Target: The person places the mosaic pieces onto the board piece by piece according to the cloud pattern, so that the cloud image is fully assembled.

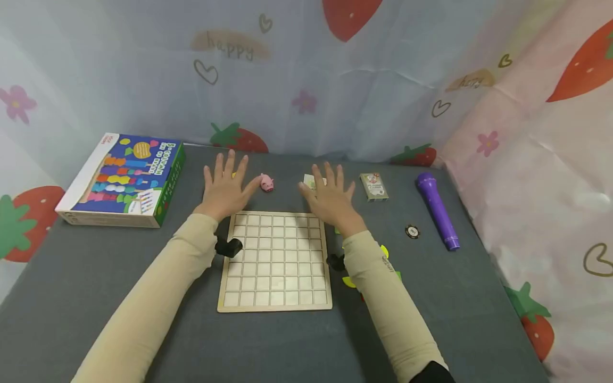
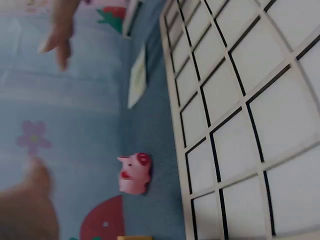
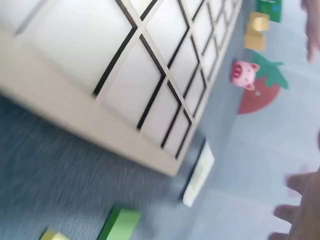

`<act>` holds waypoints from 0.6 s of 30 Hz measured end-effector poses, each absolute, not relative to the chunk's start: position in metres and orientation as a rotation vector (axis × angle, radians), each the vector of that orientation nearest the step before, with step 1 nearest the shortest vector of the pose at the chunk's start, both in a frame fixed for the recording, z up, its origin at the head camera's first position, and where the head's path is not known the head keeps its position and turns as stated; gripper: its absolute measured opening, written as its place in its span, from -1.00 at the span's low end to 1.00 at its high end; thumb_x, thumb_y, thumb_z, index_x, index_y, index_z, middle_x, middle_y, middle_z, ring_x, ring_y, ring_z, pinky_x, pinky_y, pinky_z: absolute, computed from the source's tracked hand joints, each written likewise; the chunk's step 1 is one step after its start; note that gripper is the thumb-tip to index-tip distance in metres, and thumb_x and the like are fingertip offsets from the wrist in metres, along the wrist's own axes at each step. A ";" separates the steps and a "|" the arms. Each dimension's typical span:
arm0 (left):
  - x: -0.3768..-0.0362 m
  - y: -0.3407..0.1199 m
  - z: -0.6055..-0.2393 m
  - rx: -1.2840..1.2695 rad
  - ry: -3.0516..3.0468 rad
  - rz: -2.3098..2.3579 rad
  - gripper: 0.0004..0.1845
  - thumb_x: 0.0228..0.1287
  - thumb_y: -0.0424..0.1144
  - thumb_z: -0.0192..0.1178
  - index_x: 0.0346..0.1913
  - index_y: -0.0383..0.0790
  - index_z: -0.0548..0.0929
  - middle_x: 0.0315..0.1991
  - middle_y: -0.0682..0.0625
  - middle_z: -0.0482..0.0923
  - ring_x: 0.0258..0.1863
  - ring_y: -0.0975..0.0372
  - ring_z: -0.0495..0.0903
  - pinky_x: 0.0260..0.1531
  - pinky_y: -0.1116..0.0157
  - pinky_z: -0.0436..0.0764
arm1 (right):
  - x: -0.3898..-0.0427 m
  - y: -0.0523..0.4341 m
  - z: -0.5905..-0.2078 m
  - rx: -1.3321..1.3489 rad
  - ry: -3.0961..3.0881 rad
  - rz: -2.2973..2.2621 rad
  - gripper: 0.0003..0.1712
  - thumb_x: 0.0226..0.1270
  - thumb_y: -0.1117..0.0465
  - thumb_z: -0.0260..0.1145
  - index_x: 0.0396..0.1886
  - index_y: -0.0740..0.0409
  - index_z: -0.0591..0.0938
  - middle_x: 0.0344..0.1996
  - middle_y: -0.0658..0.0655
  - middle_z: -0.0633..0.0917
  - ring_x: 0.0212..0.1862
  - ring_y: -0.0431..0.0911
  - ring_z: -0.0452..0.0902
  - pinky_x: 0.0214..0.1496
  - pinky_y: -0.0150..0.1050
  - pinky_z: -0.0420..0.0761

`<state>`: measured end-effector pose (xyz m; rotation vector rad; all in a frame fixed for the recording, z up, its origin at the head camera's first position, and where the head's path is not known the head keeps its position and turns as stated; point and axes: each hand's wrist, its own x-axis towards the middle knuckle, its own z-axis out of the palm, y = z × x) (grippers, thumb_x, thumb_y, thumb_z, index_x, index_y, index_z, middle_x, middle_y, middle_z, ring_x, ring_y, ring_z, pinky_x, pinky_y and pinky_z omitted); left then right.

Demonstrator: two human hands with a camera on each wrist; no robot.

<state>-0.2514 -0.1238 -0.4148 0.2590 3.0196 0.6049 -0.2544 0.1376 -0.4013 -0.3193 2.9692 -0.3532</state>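
Note:
A square wooden grid board (image 1: 278,260) with white cells lies on the grey table. Over its far left corner my left hand (image 1: 223,191) is held with fingers spread and nothing in it. My right hand (image 1: 332,202) spreads likewise over the far right corner and partly hides a small pale card (image 1: 309,181). Between the hands, beyond the board, is a pink pig figure (image 1: 266,182), seen also in the left wrist view (image 2: 135,173). A yellow piece (image 3: 256,31) shows beside the pig in the right wrist view; the left hand mostly covers it in the head view.
At the back left lies a colourful game box (image 1: 126,181). To the right are a small card box (image 1: 374,186), a black round chip (image 1: 412,231) and a purple microphone-like tube (image 1: 438,211). Yellow and green pieces (image 1: 349,282) lie partly under the right forearm. A printed curtain (image 1: 306,69) hangs behind.

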 end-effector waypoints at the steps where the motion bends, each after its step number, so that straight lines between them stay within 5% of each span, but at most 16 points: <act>1: -0.247 -0.127 -0.414 0.266 3.008 0.608 -0.17 0.44 0.29 -0.31 0.55 -0.07 -0.26 0.53 -0.18 -0.53 0.47 -0.09 -0.59 0.34 -0.24 -0.46 | -0.252 0.144 -0.402 -0.337 2.953 -0.354 -0.15 0.41 -0.42 -0.38 0.56 -0.18 -0.22 0.54 0.10 -0.29 0.51 0.13 -0.61 0.37 0.42 -0.28; 11: -0.182 -0.167 -0.449 0.381 2.873 0.842 -0.30 0.45 0.07 -0.04 0.47 -0.28 0.13 0.48 -0.39 -0.18 0.46 -0.28 -0.25 0.29 -0.36 -0.25 | -0.216 0.221 -0.400 -0.439 2.770 -0.403 -0.32 0.46 0.10 0.13 0.47 0.18 0.18 0.37 0.33 0.28 0.39 0.25 0.16 0.34 0.22 0.26; 18: -0.150 -0.171 -0.494 0.597 2.908 0.934 -0.33 0.39 0.07 0.06 0.44 -0.19 0.24 0.47 -0.31 -0.01 0.47 -0.21 -0.12 0.32 -0.29 -0.19 | -0.197 0.245 -0.410 -0.609 2.739 -0.433 -0.74 0.35 0.32 0.24 0.02 0.21 0.62 -0.13 0.20 0.63 -0.09 0.06 0.55 -0.04 -0.02 0.58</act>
